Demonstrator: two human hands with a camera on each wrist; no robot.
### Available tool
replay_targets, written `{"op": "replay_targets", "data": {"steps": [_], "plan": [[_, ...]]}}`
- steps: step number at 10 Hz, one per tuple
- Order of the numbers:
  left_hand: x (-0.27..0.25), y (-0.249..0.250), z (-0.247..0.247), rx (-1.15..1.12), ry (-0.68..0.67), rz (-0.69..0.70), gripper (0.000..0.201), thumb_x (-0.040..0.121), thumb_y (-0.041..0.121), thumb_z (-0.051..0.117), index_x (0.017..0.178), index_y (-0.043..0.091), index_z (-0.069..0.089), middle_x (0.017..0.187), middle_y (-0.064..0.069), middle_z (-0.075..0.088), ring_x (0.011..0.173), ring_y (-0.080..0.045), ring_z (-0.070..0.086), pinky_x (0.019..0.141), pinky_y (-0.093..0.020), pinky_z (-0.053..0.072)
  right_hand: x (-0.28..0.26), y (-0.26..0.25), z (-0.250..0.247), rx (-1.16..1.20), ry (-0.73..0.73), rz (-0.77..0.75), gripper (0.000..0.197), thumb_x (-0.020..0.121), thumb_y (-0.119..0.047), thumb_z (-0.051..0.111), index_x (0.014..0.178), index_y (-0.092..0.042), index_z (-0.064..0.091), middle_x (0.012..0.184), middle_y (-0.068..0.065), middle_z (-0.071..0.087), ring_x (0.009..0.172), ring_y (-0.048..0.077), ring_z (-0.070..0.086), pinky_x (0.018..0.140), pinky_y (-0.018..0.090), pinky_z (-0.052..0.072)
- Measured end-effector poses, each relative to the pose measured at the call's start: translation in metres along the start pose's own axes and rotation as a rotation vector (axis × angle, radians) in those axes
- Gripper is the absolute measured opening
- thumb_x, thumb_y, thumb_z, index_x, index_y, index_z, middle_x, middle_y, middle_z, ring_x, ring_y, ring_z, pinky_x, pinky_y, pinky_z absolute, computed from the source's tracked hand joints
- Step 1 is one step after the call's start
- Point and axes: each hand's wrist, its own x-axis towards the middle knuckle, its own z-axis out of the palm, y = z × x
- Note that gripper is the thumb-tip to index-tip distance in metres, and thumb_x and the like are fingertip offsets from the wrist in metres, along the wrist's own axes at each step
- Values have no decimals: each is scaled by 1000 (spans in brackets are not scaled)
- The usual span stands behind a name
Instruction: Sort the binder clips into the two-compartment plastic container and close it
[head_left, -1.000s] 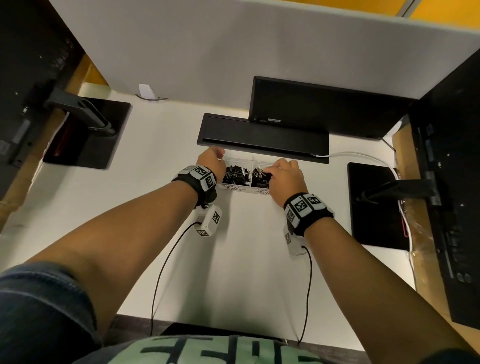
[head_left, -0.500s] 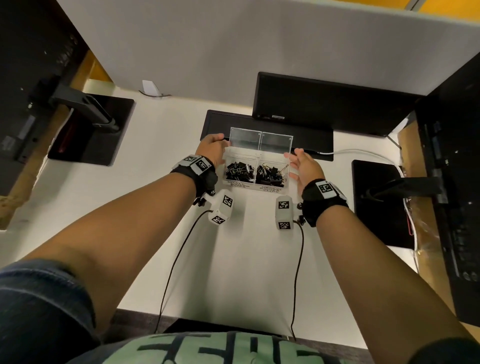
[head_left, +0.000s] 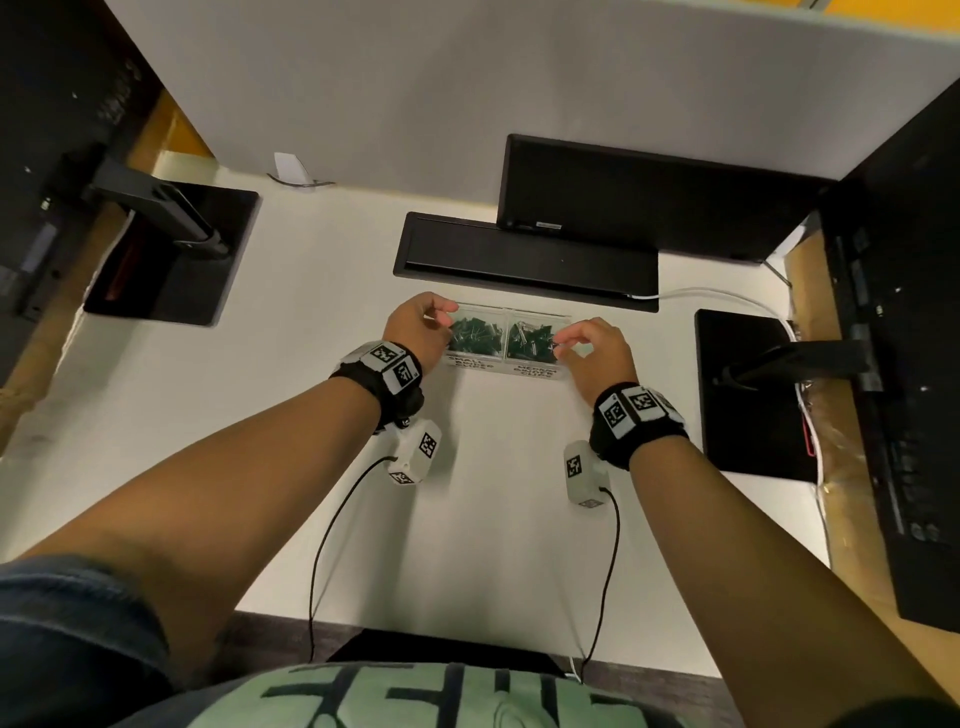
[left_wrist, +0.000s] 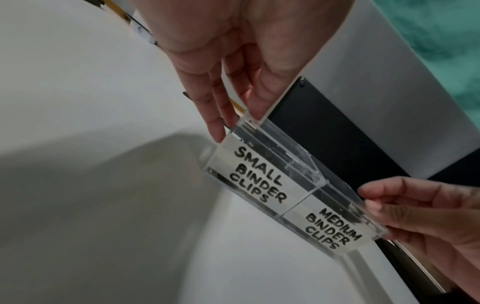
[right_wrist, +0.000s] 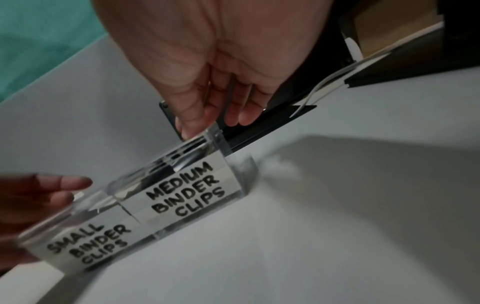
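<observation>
Both hands, left (head_left: 415, 325) and right (head_left: 597, 353), rest relaxed fingertips on the container (head_left: 506, 358) ends; press its lid down evenly at both corners.

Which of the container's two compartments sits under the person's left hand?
The compartment labelled SMALL BINDER CLIPS. The left hand has its fingertips at that end of the container; the right hand is at the end marked MEDIUM BINDER CLIPS.

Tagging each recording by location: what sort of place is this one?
Probably an office desk or cubicle: a white desk backed by a grey partition panel, black monitor stands on both sides, and a clear labelled container of binder clips.
</observation>
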Motion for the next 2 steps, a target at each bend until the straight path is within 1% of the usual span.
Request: {"op": "replay_targets", "data": {"steps": [1,2], "plan": [[1,1,-1,24,4,45,35,85,-12,50,97,17,65,76,6,57,83,-17,58,68,-20,51,0,-5,2,-40,-3,-28,13,87,-6,58,87,-14,69,101,4,63,102,18,53,86,22,36],[-4,-2,-2,104,46,119,28,86,-6,55,101,14,66,88,2,60,85,-14,57,75,-17,48,-4,-2,1,17,38,21,13,87,-8,58,87,-16,69,101,5,65,98,17,57,85,23,40]]}}
